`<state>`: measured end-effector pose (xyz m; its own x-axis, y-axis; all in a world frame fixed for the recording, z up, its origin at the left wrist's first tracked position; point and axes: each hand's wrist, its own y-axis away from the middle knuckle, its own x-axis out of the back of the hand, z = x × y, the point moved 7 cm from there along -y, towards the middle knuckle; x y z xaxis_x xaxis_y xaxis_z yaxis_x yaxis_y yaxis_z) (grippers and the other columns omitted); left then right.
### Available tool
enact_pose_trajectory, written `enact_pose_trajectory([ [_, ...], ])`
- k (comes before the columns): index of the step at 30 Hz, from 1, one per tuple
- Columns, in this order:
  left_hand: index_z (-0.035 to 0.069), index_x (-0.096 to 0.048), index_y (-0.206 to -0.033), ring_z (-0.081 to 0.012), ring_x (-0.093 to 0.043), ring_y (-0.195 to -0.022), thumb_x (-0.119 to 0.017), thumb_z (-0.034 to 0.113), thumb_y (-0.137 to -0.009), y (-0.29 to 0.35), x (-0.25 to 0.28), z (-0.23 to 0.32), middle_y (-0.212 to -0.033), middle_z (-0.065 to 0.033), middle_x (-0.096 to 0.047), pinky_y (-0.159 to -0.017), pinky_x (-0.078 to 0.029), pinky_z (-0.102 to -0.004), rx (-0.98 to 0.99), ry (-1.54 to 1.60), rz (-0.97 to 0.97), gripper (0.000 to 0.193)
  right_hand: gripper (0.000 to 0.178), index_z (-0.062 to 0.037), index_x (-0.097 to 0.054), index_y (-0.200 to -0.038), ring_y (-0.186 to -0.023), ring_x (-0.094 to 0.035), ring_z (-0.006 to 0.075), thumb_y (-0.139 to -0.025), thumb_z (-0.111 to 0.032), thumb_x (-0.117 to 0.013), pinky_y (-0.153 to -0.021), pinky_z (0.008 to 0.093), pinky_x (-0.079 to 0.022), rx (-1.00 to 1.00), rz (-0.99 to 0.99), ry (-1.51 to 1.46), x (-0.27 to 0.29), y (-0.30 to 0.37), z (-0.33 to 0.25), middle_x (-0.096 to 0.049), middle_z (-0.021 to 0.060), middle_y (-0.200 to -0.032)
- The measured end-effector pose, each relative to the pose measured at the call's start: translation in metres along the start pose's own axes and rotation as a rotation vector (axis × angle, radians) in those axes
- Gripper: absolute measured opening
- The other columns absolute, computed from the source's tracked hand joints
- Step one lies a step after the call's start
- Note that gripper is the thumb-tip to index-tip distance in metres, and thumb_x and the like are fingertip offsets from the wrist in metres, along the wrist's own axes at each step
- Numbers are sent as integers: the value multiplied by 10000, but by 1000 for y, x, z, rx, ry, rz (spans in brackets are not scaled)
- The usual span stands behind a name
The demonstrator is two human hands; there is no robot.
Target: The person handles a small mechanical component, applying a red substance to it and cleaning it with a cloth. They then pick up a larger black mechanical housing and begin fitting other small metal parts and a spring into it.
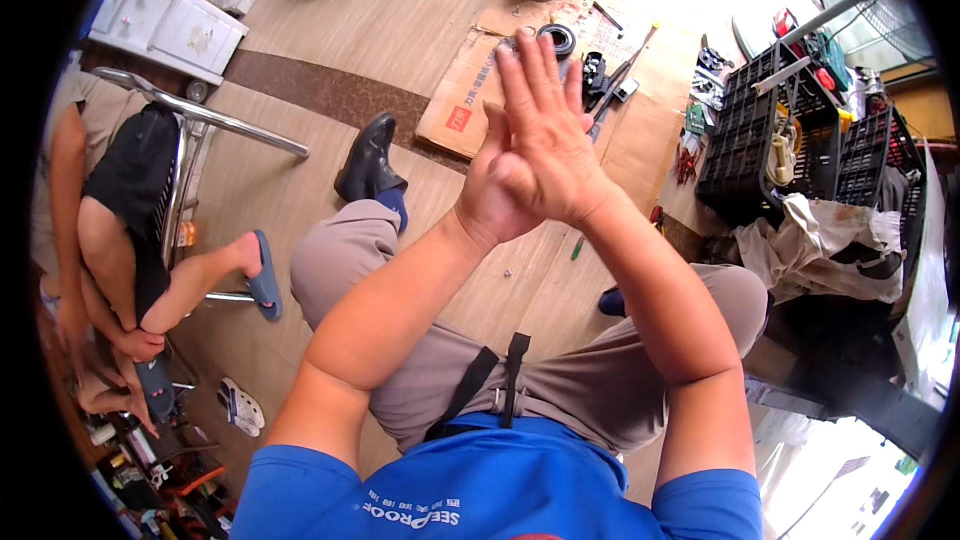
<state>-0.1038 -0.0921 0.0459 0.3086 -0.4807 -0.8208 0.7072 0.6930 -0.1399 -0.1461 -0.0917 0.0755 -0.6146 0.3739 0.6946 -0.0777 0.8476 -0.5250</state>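
Observation:
My right hand (pixel 550 145) is raised in front of me, back up, with its fingers stretched out away from me. Under it, my left hand (pixel 485 202) presses against its palm side, the two crossing near the wrists. Most of the left fingers are hidden behind the right hand. No object shows in either hand. Beyond and below them, flattened cardboard (pixel 645 125) lies on the floor, bearing a black ring-shaped part (pixel 557 38), several dark parts and a long thin tool (pixel 640 50). A small green item (pixel 577 248) lies below my right wrist.
Black plastic crates (pixel 735 135) with tools and cables stand at the right, a pale cloth (pixel 820 245) hanging beside them. At the left another person (pixel 105 230) sits by a metal-framed chair (pixel 235 125). A white drawer cabinet (pixel 165 20) stands farther off. Pliers (pixel 687 162) lie near the crates.

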Motion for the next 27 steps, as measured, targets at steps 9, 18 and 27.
enact_pose_trajectory([
  [9, -92, -347, -1414, -416, -363, -1385, -176, 760, -908, 12, 25, -9, -1479, -296, -360, -1169, -294, -505, 352, 372, 235, 1006, 938, -51, -27, -1567, -1513, -54, 285, -938, -741, -117, -1207, 425, 5, -417, 228, -1056, 30, 3, 55, -123, 191, -1623],
  [18, -58, -388, -1414, -415, -362, -1385, -207, 778, -898, 11, 36, 15, -1488, -270, -373, -1162, -301, -502, 260, 353, 264, 998, 282, -60, -644, -1200, -995, -637, 288, -921, -89, -617, -861, 373, -512, -307, 136, -365, 48, 24, 22, -652, 146, -1098],
  [27, 25, -394, -1417, -370, -418, -1350, -223, 777, -905, 13, 32, 18, -1483, -248, -388, -1127, -330, -493, 238, 258, 227, 926, 244, -112, -647, -1074, -866, -628, 324, -835, -66, -652, -712, 401, -524, -66, -185, -280, 7, 35, -9, -602, 107, -942],
])
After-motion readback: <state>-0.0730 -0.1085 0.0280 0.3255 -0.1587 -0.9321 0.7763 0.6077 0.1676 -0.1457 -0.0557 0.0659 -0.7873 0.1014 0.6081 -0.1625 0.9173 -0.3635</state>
